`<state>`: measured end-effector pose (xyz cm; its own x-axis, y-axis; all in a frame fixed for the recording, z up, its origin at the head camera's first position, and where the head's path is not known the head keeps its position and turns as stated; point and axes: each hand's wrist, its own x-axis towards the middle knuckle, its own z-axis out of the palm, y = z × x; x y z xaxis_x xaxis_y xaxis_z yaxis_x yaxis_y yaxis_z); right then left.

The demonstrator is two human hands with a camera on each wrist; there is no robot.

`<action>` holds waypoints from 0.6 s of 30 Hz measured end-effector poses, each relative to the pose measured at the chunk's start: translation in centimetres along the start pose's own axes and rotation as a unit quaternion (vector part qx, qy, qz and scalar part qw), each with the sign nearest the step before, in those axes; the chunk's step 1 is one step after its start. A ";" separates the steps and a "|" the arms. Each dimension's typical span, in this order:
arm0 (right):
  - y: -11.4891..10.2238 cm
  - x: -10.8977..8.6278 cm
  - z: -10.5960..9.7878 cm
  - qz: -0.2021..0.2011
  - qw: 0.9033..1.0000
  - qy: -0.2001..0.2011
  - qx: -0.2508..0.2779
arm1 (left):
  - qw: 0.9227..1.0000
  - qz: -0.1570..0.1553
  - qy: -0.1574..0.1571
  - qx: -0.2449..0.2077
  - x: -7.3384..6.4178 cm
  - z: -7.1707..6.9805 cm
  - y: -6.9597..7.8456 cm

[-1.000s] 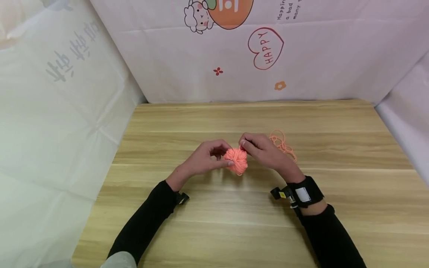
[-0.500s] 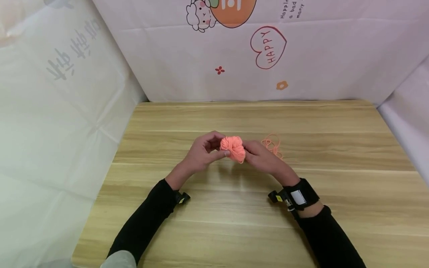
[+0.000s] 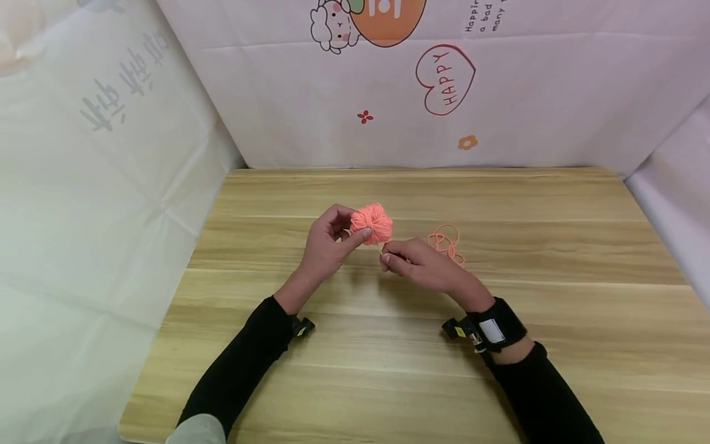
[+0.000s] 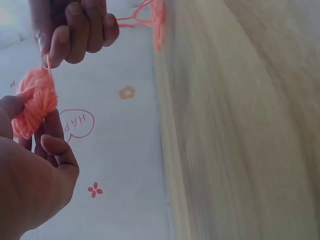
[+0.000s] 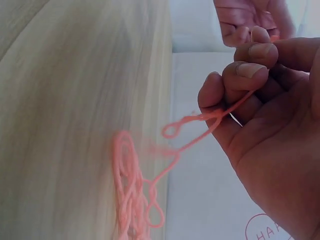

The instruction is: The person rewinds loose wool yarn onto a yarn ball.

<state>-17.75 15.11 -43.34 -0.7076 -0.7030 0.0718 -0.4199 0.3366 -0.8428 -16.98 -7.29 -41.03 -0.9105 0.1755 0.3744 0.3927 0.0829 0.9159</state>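
A small wound ball of coral yarn is held up over the table by my left hand, thumb across its front and fingers behind. Just below and right of it, my right hand pinches the yarn strand that runs from the ball, its other fingers curled in. In the left wrist view the strand stretches between ball and right fingertips. From the right palm the yarn trails down, with a small loop, to a loose tangle of yarn on the table.
The wood-grain table spreads under both arms. A white printed sheet hangs behind its far edge, and another white sheet hangs on the left. Black camera straps sit at the wrists.
The left hand has carried the ball up and to the left. The right hand has passed from the ball's upper right round behind it to its lower right, drawing the strand along.
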 end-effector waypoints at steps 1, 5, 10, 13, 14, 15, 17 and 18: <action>0.0 0.0 0.0 -0.003 1.000 0.000 -0.005 | 1.000 -0.006 0.002 0.011 0.0 0.0 0.1; 0.0 -0.3 -0.4 -0.006 1.000 0.009 -0.024 | 0.998 -0.016 -0.016 0.054 -0.2 0.1 0.1; -0.1 -0.5 -1.0 -0.009 0.999 0.021 -0.025 | 0.995 -0.027 -0.044 0.083 -0.4 0.2 -0.9; -0.2 -0.6 -1.3 -0.022 0.999 0.026 -0.021 | 0.992 -0.050 -0.060 0.095 -0.3 0.2 -2.3; -0.2 -0.6 -1.4 -0.027 0.999 0.028 -0.018 | 0.991 -0.057 -0.066 0.099 -0.3 0.3 -2.8; -0.3 -0.6 -1.4 -0.032 0.999 0.031 -0.018 | 0.990 -0.063 -0.074 0.101 -0.3 0.3 -3.3; -0.2 -0.6 -1.6 -0.039 0.998 0.040 -0.015 | 0.988 -0.067 -0.093 0.105 -0.3 0.3 -3.7; -0.2 -0.6 -1.7 -0.041 0.998 0.046 -0.014 | 0.987 -0.067 -0.104 0.106 -0.3 0.3 -3.8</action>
<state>-18.19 16.53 -42.29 -0.7182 -0.6693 0.1902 -0.4944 0.2985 -0.8164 -18.21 -7.39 -44.67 -0.9180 0.3456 0.1943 0.3093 0.3176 0.8964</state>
